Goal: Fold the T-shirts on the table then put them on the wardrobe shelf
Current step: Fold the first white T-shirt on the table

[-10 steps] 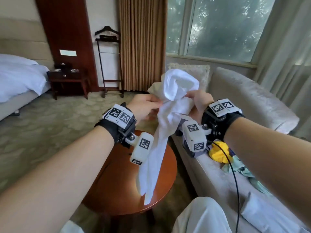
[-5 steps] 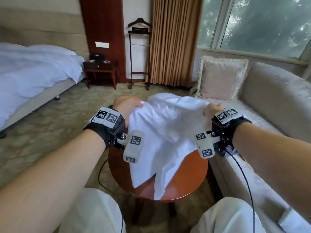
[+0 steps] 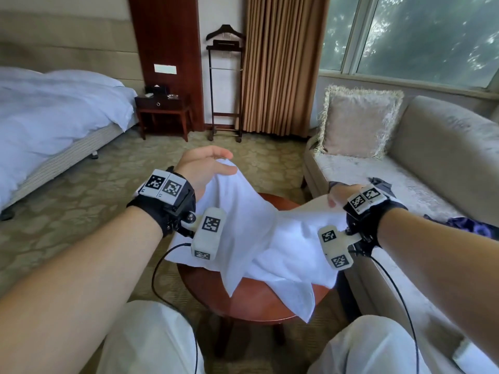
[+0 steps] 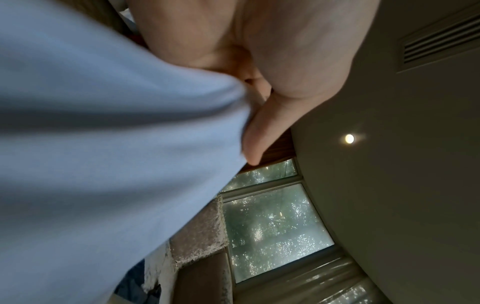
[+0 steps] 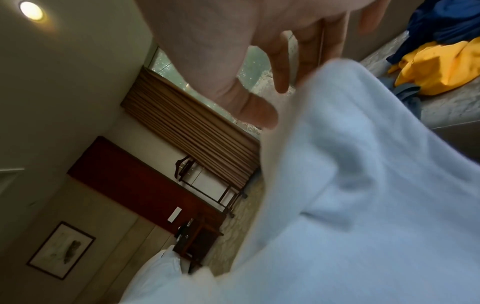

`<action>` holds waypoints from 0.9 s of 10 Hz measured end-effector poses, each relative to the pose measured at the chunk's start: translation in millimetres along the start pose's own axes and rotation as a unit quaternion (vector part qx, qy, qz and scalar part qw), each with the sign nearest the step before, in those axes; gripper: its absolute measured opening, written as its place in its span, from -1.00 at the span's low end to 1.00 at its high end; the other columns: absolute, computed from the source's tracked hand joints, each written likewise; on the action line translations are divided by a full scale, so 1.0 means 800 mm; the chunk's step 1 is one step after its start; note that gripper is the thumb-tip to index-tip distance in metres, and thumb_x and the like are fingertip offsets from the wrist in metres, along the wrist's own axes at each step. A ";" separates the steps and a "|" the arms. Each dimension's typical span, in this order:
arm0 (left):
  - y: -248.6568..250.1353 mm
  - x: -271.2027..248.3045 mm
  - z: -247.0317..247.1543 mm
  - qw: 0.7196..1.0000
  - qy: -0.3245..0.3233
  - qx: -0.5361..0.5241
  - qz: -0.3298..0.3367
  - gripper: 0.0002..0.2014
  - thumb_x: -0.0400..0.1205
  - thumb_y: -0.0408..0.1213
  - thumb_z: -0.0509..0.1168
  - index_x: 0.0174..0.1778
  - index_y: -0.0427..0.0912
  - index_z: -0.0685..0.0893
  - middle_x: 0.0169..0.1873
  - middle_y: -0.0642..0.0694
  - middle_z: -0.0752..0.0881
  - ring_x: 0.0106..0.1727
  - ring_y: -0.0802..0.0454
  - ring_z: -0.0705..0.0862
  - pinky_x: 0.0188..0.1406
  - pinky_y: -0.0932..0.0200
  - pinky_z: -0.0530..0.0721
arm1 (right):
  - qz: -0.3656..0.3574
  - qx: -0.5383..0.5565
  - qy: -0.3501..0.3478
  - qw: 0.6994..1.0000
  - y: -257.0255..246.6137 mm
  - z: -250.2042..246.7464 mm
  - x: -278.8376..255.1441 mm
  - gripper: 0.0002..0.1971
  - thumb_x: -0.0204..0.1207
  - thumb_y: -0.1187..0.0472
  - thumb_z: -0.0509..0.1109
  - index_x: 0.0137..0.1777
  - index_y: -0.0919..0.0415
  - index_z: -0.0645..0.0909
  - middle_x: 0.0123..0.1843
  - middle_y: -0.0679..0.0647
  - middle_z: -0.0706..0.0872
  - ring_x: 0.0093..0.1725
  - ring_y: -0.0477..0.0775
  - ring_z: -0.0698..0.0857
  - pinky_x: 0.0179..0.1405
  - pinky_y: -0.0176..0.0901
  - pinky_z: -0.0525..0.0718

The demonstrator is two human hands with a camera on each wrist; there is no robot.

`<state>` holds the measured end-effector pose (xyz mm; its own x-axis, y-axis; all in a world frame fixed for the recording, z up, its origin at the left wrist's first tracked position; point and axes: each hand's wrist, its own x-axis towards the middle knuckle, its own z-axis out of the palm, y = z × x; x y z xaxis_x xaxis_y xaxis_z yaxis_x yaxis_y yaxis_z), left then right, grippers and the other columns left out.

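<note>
White shirt point(image 3: 259, 238) spread over the table point(image 3: 259, 300)

Left hand point(image 3: 201, 168) pinches a raised shirt edge between thumb and fingers point(image 4: 259, 131); right hand point(image 3: 339, 197) holds the opposite edge, its fingers point(image 5: 281, 67) loosely curled against the cloth.

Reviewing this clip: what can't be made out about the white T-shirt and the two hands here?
- Head view: the right hand has its fingers tucked behind the white T-shirt.
- Left wrist view: the left hand grips blurred cloth; fingertips are buried.
- Collar and sleeves: indistinguishable in the folds.
- Round table: mostly covered.
- Wardrobe shelf: in no view.
</note>
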<state>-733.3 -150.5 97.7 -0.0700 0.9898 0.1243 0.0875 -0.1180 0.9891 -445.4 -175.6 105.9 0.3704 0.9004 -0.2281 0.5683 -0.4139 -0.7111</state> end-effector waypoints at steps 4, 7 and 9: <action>0.019 -0.002 0.036 0.992 -0.068 -0.107 0.023 -0.76 0.30 -0.51 0.53 -0.28 -0.06 0.78 -0.22 -0.07 0.75 -0.04 -0.10 0.70 0.23 -0.11 0.63 | 0.020 0.056 -0.268 0.962 -0.035 0.082 -0.014 -0.47 0.47 0.25 0.51 0.43 0.30 0.49 0.42 0.23 0.55 0.42 0.34 0.56 0.45 0.17 0.48; 0.006 -0.015 0.050 0.979 -0.084 0.174 -0.064 -0.28 0.08 -0.14 0.56 0.23 0.17 0.60 0.21 -0.02 0.64 0.25 -0.04 0.61 0.28 -0.07 0.63 | -0.073 0.419 -0.207 0.881 -0.077 0.051 -0.017 -0.87 0.55 0.48 0.25 -0.05 0.30 0.60 -0.47 0.08 0.64 -0.50 -0.02 0.65 -0.45 -0.27 0.73; 0.003 -0.022 0.071 0.991 -0.092 0.096 -0.021 -0.19 0.08 -0.16 0.66 0.32 -0.01 0.62 0.09 -0.02 0.76 0.18 -0.01 0.68 0.16 0.02 0.66 | -0.142 0.463 -0.302 0.821 -0.108 0.040 -0.036 -0.74 0.54 0.67 0.09 -0.03 0.45 0.58 -0.35 0.15 0.72 -0.28 -0.03 0.77 -0.08 -0.27 0.79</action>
<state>-675.1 -163.8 93.4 0.1026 0.9935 0.0494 0.2761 -0.0761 0.9581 -528.5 -161.5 152.8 -0.2707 0.9611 -0.0552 -0.3378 -0.1485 -0.9294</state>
